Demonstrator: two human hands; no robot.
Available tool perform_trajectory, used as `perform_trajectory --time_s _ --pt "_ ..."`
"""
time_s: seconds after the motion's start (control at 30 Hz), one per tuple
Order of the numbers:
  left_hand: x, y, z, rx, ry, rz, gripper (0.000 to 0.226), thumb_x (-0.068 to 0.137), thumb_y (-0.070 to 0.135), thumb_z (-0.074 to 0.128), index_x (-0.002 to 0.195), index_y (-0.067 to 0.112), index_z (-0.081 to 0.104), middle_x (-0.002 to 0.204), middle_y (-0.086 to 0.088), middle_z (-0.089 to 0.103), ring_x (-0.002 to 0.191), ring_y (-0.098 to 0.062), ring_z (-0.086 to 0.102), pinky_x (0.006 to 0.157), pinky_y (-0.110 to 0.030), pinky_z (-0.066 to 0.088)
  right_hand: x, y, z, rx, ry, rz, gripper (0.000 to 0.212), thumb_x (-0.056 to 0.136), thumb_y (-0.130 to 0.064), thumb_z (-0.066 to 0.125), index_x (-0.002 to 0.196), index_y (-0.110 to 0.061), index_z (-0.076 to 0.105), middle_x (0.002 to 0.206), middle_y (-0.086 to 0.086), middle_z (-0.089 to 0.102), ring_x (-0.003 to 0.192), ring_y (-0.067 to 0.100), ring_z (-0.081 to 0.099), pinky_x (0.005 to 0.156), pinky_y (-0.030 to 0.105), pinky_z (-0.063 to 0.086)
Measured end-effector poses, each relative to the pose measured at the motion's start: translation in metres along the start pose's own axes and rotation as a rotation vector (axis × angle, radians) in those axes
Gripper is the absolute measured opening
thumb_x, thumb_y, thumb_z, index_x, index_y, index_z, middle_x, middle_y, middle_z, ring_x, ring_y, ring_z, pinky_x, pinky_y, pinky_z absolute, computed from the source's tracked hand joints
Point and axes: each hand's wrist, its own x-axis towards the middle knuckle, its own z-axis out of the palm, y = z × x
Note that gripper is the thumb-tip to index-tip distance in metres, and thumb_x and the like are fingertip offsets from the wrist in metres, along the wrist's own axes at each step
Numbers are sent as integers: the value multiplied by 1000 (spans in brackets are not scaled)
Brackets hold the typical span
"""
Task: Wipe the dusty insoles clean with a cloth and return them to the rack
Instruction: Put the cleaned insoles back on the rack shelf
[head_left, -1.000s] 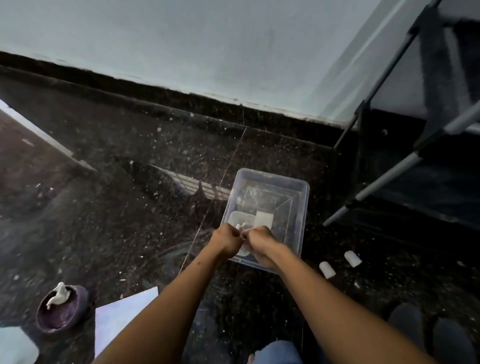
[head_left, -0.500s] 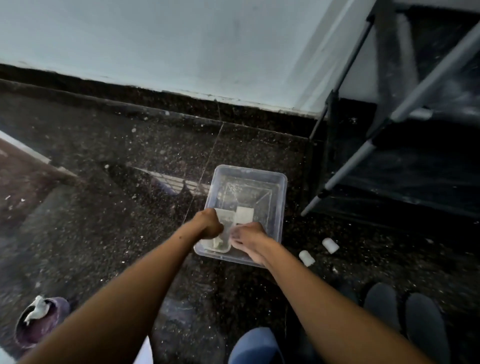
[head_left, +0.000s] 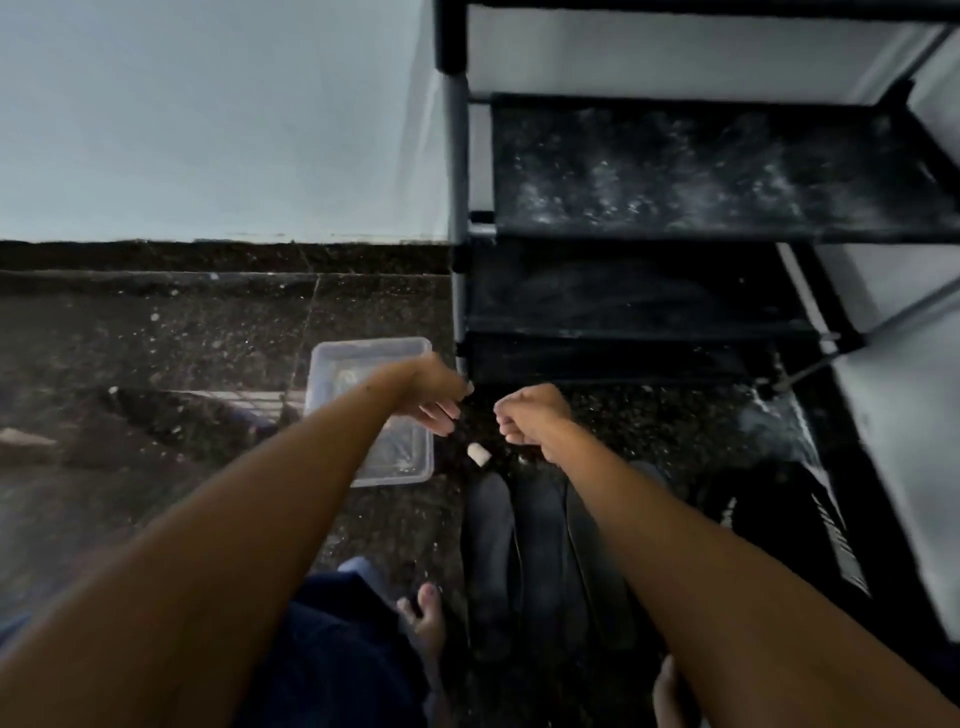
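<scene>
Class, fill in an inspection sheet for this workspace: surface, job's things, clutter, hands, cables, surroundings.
Surface: dark speckled floor, glossy.
Job's things: dark insoles flat on the floor before the rack; its shelf looks dusty. Cloth not seen.
Clutter: clear plastic tub; small white piece beside it.
Hands: left hand relaxed over the tub's corner, holding nothing; right hand curled, contents unclear.
Cables: nothing seen.
Surroundings: pale wall, dark skirting.

No legible text anywhere.
</scene>
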Motion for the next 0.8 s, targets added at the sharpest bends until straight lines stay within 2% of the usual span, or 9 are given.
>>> perform_trajectory --time_s 0.07,0.13,0.2,0.27,0.3,0.33,0.43,0.57,0.8 --pt "13 -20 43 -70 7 -33 17 94 13 53 100 -2 59 87 -18 65 68 -26 66 69 -35 58 0 29 -16 -18 66 44 14 81 -5 62 68 -9 64 63 8 61 53 15 56 62 29 56" --pt "28 -48 83 -46 46 -63 24 90 14 55 106 -3 60 106 -26 65 92 -35 67 85 -40 54 3 64 -27 -69 106 96 19 82 -8 63 64 -11 60 60 5 58 51 16 54 55 23 53" --pt "41 -78 115 54 86 -125 34 89 20 56 114 -2 59 116 -21 63 102 -34 64 81 -33 54 6 98 -31 -120 86 156 21 84 -13 65 64 -14 58 63 4 59 54 16 55 59 24 54" --pt "49 -105 138 72 127 -199 39 88 23 59 116 -2 57 113 -19 64 87 -29 65 64 -29 51 13 134 -28 -186 76 212 18 84 -15 66 67 -13 60 70 6 64 63 21 61 70 33 56" --pt "52 -117 148 67 136 -229 41 87 24 61 117 -4 56 113 -20 63 85 -29 66 63 -30 52 15 151 -25 -213 81 242 13 82 -16 68 72 -10 64 76 9 67 72 25 65 74 36 55" --pt "53 -126 156 56 138 -264 44 86 24 61 118 -5 54 115 -21 62 91 -31 66 69 -32 54 16 165 -22 -233 88 270 10 81 -18 70 78 -8 67 83 11 70 81 27 67 76 37 56" --pt "63 -146 176 46 175 -331 47 86 23 63 122 -5 53 123 -23 58 114 -36 57 91 -36 50 18 199 -9 -307 80 374 25 78 -24 72 95 -7 69 99 11 70 93 28 66 76 32 55" --pt "76 -161 189 9 237 -423 48 85 21 65 122 -6 53 125 -24 56 118 -36 53 95 -36 45 22 217 6 -356 142 488 44 77 -24 75 114 -4 62 120 15 62 110 32 59 84 36 52" --pt "92 -167 202 -31 313 -490 57 83 15 66 131 -3 39 136 -22 43 124 -37 46 100 -38 39 28 232 23 -372 209 574 44 78 -20 74 116 -4 59 122 16 60 112 32 58 83 37 51"
